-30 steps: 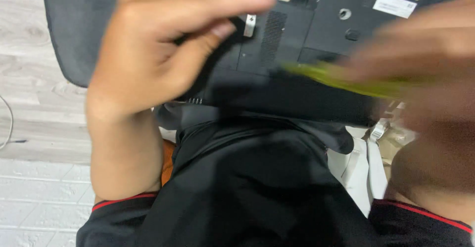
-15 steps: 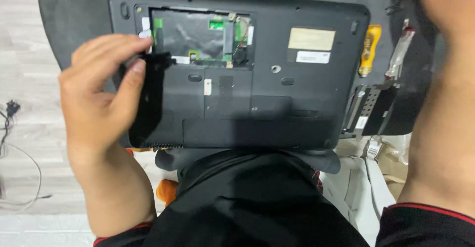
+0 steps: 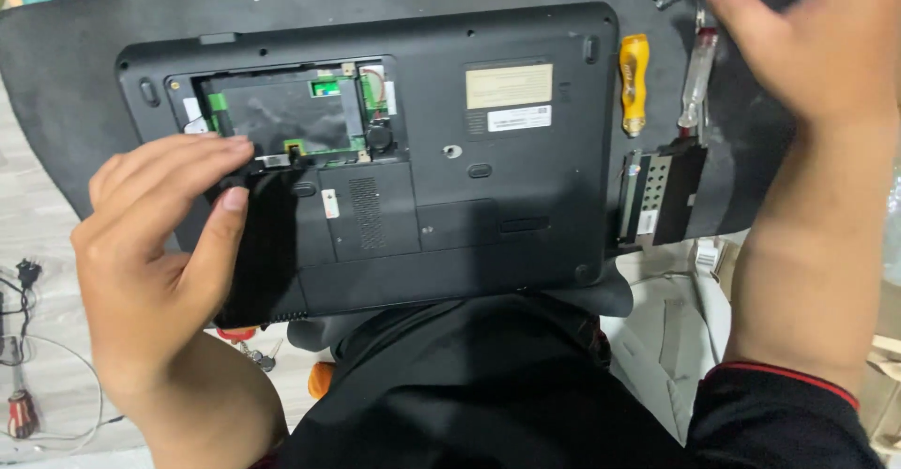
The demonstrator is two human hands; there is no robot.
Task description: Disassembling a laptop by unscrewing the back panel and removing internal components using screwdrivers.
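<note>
My left hand [image 3: 164,244] pinches a black plastic cover [image 3: 263,244] between thumb and fingers. The cover sits at the left side of a black laptop [image 3: 450,197] that lies upside down on a dark mat [image 3: 75,46]. Just above the cover is an open bay with green circuit parts [image 3: 291,112]. My right hand [image 3: 817,42] is blurry at the top right, near a yellow-handled screwdriver [image 3: 634,79]. I cannot tell if it is open or closed.
</note>
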